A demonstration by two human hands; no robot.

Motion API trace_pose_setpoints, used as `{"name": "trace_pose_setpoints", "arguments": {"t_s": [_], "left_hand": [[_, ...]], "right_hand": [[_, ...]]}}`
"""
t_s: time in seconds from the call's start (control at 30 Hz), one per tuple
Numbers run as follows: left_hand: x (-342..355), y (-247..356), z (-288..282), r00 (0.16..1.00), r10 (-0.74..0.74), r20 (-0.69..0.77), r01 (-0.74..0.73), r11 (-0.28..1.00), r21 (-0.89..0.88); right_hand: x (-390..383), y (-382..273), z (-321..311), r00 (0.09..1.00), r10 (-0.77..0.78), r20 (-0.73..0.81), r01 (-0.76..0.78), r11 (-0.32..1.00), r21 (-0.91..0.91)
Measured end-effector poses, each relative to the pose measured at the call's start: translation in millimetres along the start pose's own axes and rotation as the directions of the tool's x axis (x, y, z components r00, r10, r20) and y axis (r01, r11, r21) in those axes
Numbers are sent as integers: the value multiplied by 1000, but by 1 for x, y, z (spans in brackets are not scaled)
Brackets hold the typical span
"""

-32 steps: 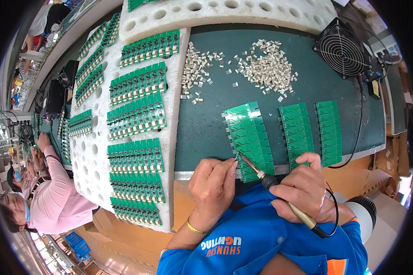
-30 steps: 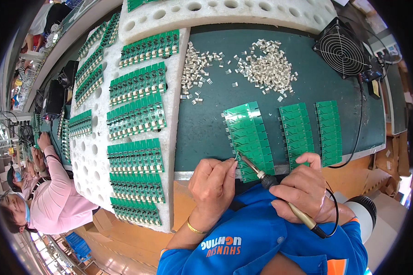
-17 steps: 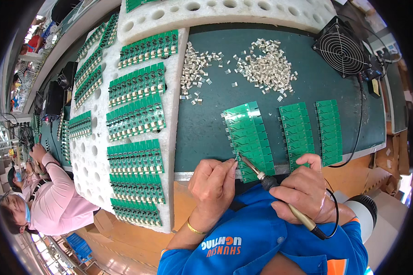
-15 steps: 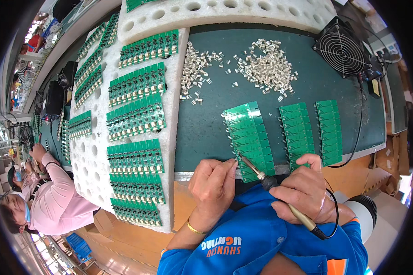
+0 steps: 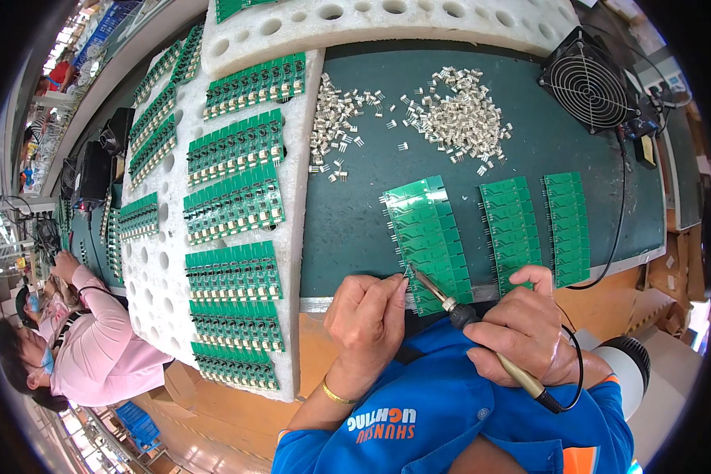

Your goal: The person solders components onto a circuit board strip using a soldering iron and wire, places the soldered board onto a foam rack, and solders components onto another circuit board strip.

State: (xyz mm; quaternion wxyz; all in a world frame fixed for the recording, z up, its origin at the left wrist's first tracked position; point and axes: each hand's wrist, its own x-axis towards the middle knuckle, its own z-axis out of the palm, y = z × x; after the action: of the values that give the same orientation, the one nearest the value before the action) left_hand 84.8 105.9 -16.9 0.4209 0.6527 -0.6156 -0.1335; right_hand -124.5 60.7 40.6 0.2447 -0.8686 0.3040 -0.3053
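My right hand is closed around the handle of a soldering iron, its index finger raised. The iron's tip rests at the left edge of a green circuit board panel, among a row of small pins. Beside that same edge, my left hand is closed in a pinch near the tip. What the pinched fingers hold is too small to make out. Two more green panels, a middle one and a right one, lie to the right with pins or bare edges toward me.
Small white connectors lie in a large pile and a smaller pile. White foam sheets carry rows of populated boards. A black fan stands at the far right; its cable crosses the table. A person in pink works at left.
My hands, the soldering iron and the panels have hardly moved. The person in pink at left has turned their head toward the bench.
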Motion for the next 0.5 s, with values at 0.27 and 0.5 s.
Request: {"name": "trace_pose_setpoints", "arguments": {"t_s": [0.27,0.5], "left_hand": [[-5,-3,-5,997,-8,-82,4,999,-54],[-6,0,-10,998,-20,-66,20,1000,-9]], "right_hand": [[-3,1,-7,1000,10,2,-10,1000,9],[-4,3,-6,1000,2,-13,-2,1000,13]]}}
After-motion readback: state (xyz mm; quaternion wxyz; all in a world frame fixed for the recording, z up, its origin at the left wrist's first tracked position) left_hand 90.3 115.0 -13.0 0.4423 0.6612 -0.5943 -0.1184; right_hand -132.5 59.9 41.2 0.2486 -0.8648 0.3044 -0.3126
